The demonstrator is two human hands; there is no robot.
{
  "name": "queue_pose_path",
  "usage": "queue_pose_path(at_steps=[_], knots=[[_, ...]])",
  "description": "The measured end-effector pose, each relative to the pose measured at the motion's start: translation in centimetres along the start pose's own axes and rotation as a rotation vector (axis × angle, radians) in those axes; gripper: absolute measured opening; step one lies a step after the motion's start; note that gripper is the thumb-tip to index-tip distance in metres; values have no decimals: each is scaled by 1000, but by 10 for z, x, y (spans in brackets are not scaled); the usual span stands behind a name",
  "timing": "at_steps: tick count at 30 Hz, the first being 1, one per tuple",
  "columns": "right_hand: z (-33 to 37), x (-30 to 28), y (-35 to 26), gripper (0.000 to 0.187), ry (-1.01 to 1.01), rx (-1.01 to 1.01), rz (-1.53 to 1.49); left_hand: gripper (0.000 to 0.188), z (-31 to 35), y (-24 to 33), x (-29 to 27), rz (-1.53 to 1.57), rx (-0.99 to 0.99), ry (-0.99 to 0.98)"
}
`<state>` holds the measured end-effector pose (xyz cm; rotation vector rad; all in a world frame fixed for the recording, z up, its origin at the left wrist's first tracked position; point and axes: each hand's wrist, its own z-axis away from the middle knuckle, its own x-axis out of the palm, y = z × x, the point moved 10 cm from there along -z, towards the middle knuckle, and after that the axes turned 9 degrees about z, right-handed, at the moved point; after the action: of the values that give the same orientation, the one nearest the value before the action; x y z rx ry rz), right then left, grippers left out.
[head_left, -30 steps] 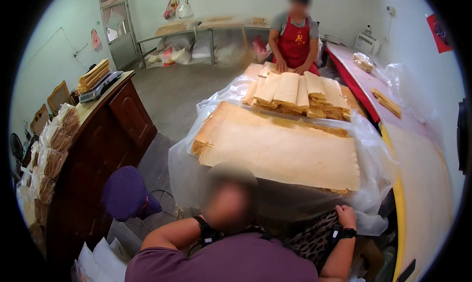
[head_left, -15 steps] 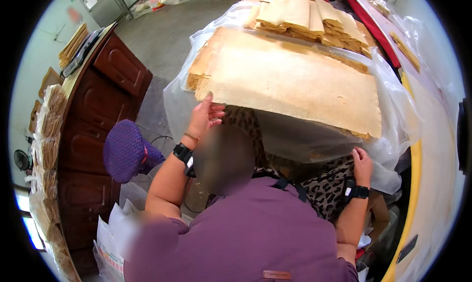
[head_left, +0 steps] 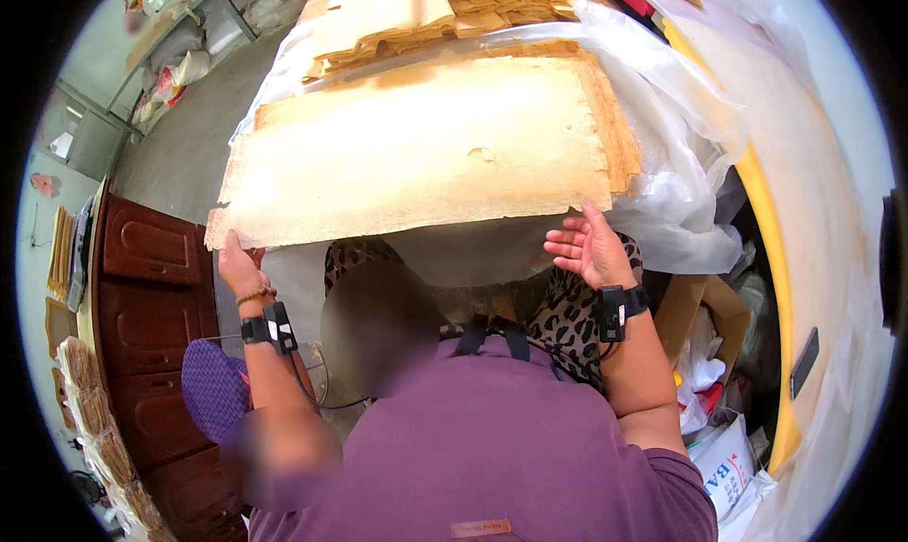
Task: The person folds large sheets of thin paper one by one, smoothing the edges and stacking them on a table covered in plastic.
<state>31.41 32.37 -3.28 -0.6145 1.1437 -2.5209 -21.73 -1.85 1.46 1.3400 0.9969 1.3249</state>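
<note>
Purple shirt [head_left: 530,438]: six o'clock, nearest.
Left hand [head_left: 241,270]: nine o'clock, its grip pinching the near-left corner of the tan sheet [head_left: 407,154].
Right hand [head_left: 598,253]: three o'clock, thumb tip at the near-right corner, fingers spread below; cannot tell whether its grip pinches.
Top layer: tan sheet at twelve o'clock, lying over a stack [head_left: 617,131].
Plastic film [head_left: 672,197]: two o'clock, crumpled beside the stack.
Folded sheets [head_left: 392,10]: twelve o'clock, piled beyond.

the lone fisheye head view looks steeply down at close range over the pale sheets [head_left: 407,154]
</note>
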Motion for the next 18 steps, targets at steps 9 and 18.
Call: queue_pose_path(at_steps=[9, 18], knots=[[0, 24, -14, 33, 90, -269, -46, 23, 84, 107, 162, -356, 679, -278], [-4, 15, -15, 36, 79, -397, -353, 22, 377, 68, 384, -917, 1392, -862]])
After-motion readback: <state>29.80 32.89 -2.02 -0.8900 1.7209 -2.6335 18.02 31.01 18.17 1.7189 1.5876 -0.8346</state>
